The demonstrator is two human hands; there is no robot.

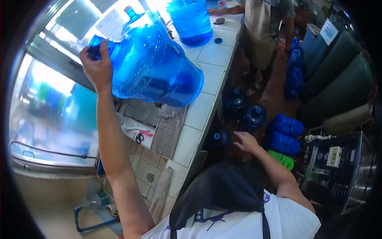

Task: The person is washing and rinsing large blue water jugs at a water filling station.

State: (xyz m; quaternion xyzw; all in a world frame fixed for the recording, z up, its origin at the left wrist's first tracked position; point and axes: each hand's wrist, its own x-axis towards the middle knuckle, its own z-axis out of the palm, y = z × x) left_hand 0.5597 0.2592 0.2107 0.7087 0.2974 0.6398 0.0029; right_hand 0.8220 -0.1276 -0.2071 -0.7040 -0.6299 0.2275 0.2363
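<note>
My left hand (100, 64) grips the capped neck of a large, translucent blue water jug (152, 71). The jug is tilted over the tiled counter, its neck towards the window and its round base towards me. Water drops cover its wall. Just behind stands another blue jug with a capped neck (131, 13), partly hidden by the first. My right hand (246, 142) is empty with its fingers apart, out past the counter's edge. Nearest to it in the picture is a dark blue round jug (219, 136) at floor level.
The white tiled counter (206, 79) bears another jug (191, 24), a loose blue cap (218, 40), a grey cloth (170, 128) and black-handled scissors (139, 138). A co-worker in a tan apron (259, 33) stands beyond. Blue containers (283, 134) and a green one (280, 159) stand right.
</note>
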